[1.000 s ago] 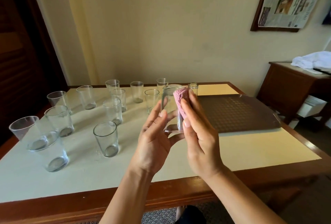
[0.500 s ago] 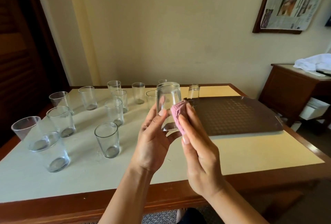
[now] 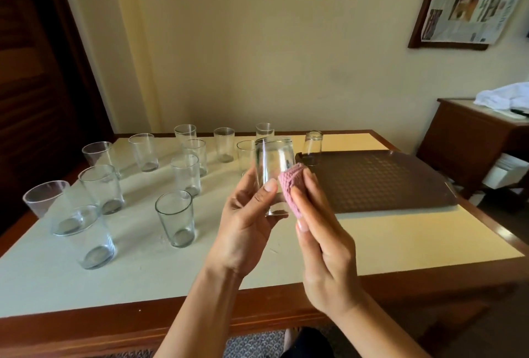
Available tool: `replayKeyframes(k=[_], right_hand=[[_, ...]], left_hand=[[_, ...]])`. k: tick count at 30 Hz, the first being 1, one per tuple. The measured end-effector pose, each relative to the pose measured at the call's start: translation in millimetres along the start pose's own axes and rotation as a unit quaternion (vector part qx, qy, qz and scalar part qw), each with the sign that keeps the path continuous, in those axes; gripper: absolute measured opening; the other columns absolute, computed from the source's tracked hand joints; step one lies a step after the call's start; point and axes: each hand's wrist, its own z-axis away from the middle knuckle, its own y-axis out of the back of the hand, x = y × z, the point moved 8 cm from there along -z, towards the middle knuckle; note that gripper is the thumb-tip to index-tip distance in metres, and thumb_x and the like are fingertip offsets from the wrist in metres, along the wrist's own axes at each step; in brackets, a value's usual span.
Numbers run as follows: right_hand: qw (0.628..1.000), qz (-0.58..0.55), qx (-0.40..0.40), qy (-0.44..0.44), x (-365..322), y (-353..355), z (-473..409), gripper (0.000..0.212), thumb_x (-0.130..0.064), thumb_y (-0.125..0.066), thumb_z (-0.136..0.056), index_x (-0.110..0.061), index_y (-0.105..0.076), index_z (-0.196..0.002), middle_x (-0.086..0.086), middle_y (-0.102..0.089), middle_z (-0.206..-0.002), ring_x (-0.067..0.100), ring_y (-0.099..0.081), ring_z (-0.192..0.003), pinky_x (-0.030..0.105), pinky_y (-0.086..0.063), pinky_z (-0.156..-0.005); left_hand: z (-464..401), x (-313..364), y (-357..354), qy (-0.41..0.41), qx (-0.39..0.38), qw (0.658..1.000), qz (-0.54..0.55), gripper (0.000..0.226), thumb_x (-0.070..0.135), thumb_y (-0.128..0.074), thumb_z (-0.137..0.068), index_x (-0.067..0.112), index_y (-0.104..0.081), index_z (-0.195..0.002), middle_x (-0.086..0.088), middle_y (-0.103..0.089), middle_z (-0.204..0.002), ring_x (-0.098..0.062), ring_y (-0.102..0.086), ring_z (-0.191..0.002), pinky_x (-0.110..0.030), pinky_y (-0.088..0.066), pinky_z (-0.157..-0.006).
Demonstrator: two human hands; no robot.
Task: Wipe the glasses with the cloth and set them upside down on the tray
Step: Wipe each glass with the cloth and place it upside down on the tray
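The left hand (image 3: 246, 220) grips one glass (image 3: 273, 168), the right hand (image 3: 323, 231) presses one pink cloth (image 3: 292, 186) against it; twelve glasses stand on the table (image 3: 400, 231), one on the tray (image 3: 386, 183).

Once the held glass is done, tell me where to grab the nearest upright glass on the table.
Take the nearest upright glass round its upper wall, just below the rim, with the left hand coming from the front right. It stands mouth up and widens toward the top, so a wrap there should not slip. Its neighbours stand apart, leaving finger room.
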Motion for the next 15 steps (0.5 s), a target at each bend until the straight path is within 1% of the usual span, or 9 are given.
replayKeyframes(k=[1,3,5,7,10,11,13,14,15], right_hand=[[1.0,-0.004,0.001,0.002,0.0,0.9,-8.1,0.042,0.0,-0.042,-0.102,0.007,-0.046,-0.142,0.025,-0.038,-0.158,0.041,-0.034,-0.15,0.063,-0.038,-0.115],[1.0,0.004,0.015,0.004,-0.5,4.5,-27.5,0.041,-0.001,-0.043,-0.102,0.008,-0.046,-0.142,0.024,-0.038,-0.157,0.041,-0.035,-0.149,0.063,-0.037,-0.115],[1.0,0.011,0.023,0.011,0.1,7.5,-39.0,0.041,-0.001,-0.043,-0.102,0.007,-0.045,-0.142,0.024,-0.038,-0.158,0.04,-0.035,-0.149,0.063,-0.037,-0.115],[1.0,0.002,0.014,0.004,1.1,5.9,-33.6,0.042,0.003,-0.043,-0.102,0.007,-0.045,-0.143,0.023,-0.036,-0.16,0.04,-0.033,-0.15,0.064,-0.036,-0.115],[1.0,-0.024,-0.003,-0.015,3.4,0.3,-2.8,0.042,0.005,-0.043,-0.102,0.009,-0.045,-0.144,0.023,-0.034,-0.161,0.043,-0.032,-0.15,0.067,-0.038,-0.113],[1.0,-0.017,-0.002,-0.013,3.3,-0.7,5.0,0.042,0.004,-0.043,-0.102,0.009,-0.045,-0.143,0.024,-0.035,-0.16,0.043,-0.032,-0.15,0.066,-0.039,-0.112],[1.0,-0.002,0.001,-0.003,2.5,0.6,4.2,0.042,0.002,-0.043,-0.101,0.009,-0.045,-0.142,0.024,-0.037,-0.158,0.042,-0.034,-0.149,0.064,-0.039,-0.114],[1.0,0.001,0.005,-0.003,3.2,2.9,-3.1,0.042,0.002,-0.043,-0.101,0.009,-0.044,-0.142,0.024,-0.037,-0.158,0.042,-0.035,-0.149,0.063,-0.038,-0.114],[1.0,0.008,0.01,-0.006,3.9,6.1,-12.2,0.041,0.001,-0.043,-0.102,0.009,-0.044,-0.142,0.024,-0.037,-0.158,0.041,-0.035,-0.149,0.063,-0.038,-0.115]], left_hand=[[2.0,-2.6,-1.2,-0.005,-0.001,1.0,-0.008,0.048,0.024,-0.08,-0.088,0.022,-0.068,-0.134,-0.011,-0.068,-0.127,-0.028,-0.06,-0.104,-0.048,-0.037,-0.095],[4.6,-6.3,-7.7,-0.005,-0.009,1.0,-0.01,0.063,0.028,-0.085,-0.084,0.019,-0.062,-0.142,-0.012,-0.065,-0.128,-0.031,-0.057,-0.107,-0.047,-0.038,-0.095],[3.0,-4.8,-12.8,-0.003,-0.019,1.0,0.001,0.062,0.02,-0.075,-0.091,0.02,-0.055,-0.149,-0.01,-0.067,-0.13,-0.027,-0.065,-0.108,-0.044,-0.047,-0.096],[0.2,-0.1,-15.1,0.002,-0.027,0.999,-0.018,0.059,0.013,-0.063,-0.096,0.022,-0.05,-0.153,-0.008,-0.068,-0.134,-0.025,-0.068,-0.111,-0.044,-0.053,-0.098],[-2.9,5.3,-8.5,0.0,-0.011,0.999,-0.038,0.06,0.015,-0.061,-0.096,0.024,-0.048,-0.153,-0.011,-0.069,-0.135,-0.029,-0.069,-0.11,-0.045,-0.058,-0.094],[-3.0,5.5,-5.7,0.003,-0.003,0.999,-0.036,0.06,0.019,-0.059,-0.096,0.024,-0.046,-0.154,-0.012,-0.069,-0.135,-0.027,-0.069,-0.111,-0.044,-0.057,-0.093],[-1.3,0.5,-3.0,0.022,-0.003,0.999,-0.028,0.063,0.028,-0.05,-0.099,0.024,-0.038,-0.16,-0.013,-0.065,-0.142,-0.027,-0.066,-0.116,-0.047,-0.05,-0.098],[-0.4,-3.8,-2.9,0.032,-0.007,0.999,-0.032,0.064,0.029,-0.047,-0.1,0.024,-0.034,-0.162,-0.015,-0.061,-0.146,-0.029,-0.063,-0.118,-0.049,-0.047,-0.101],[0.2,-8.4,-3.3,0.039,-0.015,0.998,-0.04,0.065,0.03,-0.049,-0.101,0.024,-0.032,-0.163,-0.017,-0.058,-0.149,-0.032,-0.06,-0.119,-0.052,-0.044,-0.104]])
